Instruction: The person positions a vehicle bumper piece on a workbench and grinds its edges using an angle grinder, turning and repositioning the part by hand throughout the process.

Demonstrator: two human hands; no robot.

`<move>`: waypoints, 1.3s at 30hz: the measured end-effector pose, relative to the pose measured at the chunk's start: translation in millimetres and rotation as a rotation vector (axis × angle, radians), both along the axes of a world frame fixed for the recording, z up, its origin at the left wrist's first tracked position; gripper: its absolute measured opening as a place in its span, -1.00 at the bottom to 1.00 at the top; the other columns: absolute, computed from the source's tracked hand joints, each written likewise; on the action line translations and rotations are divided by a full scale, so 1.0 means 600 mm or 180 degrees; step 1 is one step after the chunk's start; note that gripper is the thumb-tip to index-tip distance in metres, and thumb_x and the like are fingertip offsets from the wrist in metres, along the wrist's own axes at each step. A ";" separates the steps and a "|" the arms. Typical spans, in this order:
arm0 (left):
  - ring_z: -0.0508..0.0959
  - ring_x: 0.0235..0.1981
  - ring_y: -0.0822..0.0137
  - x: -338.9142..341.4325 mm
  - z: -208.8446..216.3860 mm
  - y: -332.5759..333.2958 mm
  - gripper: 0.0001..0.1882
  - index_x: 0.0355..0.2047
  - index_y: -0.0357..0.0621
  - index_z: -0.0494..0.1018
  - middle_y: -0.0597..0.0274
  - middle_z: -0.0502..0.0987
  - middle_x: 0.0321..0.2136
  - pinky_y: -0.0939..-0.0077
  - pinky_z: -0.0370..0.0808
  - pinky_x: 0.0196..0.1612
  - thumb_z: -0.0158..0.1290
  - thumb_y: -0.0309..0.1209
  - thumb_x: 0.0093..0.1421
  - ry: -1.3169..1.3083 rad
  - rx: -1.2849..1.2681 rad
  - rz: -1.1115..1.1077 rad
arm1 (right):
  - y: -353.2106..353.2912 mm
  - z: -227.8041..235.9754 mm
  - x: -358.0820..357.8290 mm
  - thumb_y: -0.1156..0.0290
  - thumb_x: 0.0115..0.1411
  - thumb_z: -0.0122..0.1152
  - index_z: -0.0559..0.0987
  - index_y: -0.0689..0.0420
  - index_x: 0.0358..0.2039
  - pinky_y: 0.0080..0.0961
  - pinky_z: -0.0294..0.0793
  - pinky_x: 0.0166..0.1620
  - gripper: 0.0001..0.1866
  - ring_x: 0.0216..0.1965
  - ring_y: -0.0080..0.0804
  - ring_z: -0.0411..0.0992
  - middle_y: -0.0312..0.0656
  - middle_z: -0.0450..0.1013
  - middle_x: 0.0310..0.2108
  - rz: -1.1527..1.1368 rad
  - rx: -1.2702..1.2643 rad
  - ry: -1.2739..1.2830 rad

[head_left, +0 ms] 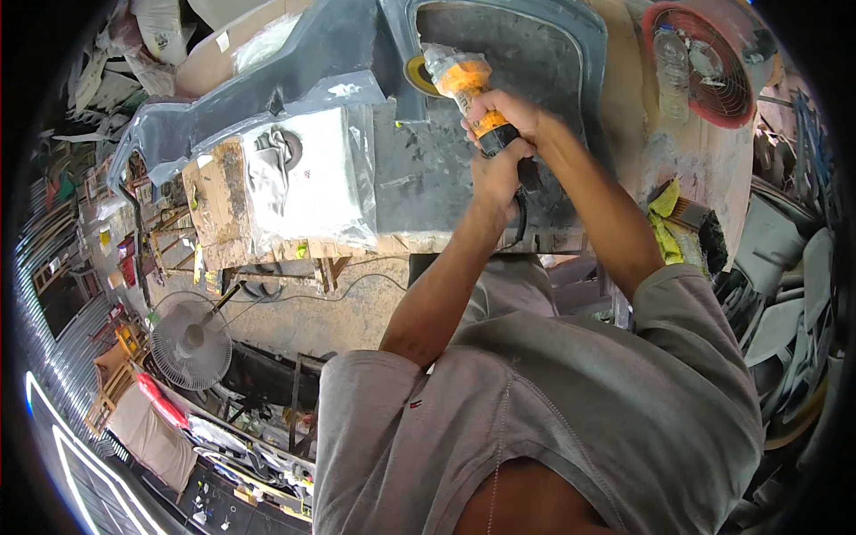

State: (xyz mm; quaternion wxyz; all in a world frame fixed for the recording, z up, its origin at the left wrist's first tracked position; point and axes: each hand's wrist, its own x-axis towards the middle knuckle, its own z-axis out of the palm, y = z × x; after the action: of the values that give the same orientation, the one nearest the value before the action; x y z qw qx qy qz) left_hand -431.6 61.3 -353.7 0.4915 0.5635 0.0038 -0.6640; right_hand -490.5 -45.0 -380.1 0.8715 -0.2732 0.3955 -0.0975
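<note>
Both my hands grip an orange and black power sander (457, 76). My right hand (510, 113) wraps the tool's orange body, and my left hand (496, 176) holds the black rear handle just below it. The sander's yellow pad (416, 74) rests against the frame of a grey car body panel (446, 169) lying on a workbench. A black cable (522, 221) hangs from the tool's rear. The panel's surface looks dull and scuffed around the tool.
A clear plastic sheet (312, 178) covers the panel's left part. A red fan (709, 67) with a plastic bottle (670, 69) stands at the top right, a brush and yellow cloth (678, 214) at the right. A white standing fan (190, 345) is on the floor at the left.
</note>
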 end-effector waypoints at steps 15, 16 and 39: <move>0.56 -0.38 0.36 -0.066 0.023 0.150 -0.70 -0.19 -0.22 0.50 0.26 0.54 -0.37 0.44 0.49 -0.26 0.17 -0.51 0.00 -0.0023 0.0252 -0.0151 | 0.147 0.015 -0.077 0.47 -0.08 0.33 0.53 0.24 -0.35 -0.43 0.54 -0.32 -0.74 -0.45 -0.38 0.54 -0.13 0.51 -0.46 -0.0046 -0.0024 0.0288; 0.57 -0.38 0.35 -0.062 0.023 0.154 -0.71 -0.20 -0.23 0.50 0.25 0.54 -0.37 0.44 0.50 -0.27 0.17 -0.52 0.00 -0.0012 0.0265 -0.0197 | 0.149 0.015 -0.075 0.47 -0.08 0.34 0.54 0.25 -0.34 -0.44 0.54 -0.32 -0.74 -0.45 -0.38 0.54 -0.13 0.51 -0.45 -0.0075 -0.0159 0.0360; 0.53 -0.42 0.35 -0.019 0.010 0.120 -0.73 -0.28 -0.23 0.52 0.25 0.53 -0.42 0.46 0.44 -0.33 0.16 -0.44 -0.03 -0.0106 0.0246 -0.0262 | 0.122 -0.016 -0.034 0.37 -0.05 0.32 0.54 0.22 -0.35 -0.45 0.54 -0.34 -0.74 -0.45 -0.37 0.54 -0.15 0.51 -0.47 -0.0174 0.0211 0.0083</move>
State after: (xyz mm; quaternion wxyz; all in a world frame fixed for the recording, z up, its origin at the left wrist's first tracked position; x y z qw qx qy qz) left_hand -443.0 133.1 -347.6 0.4417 0.5928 -0.0018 -0.6735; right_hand -511.1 28.0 -389.7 0.8718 -0.2345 0.4171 -0.1046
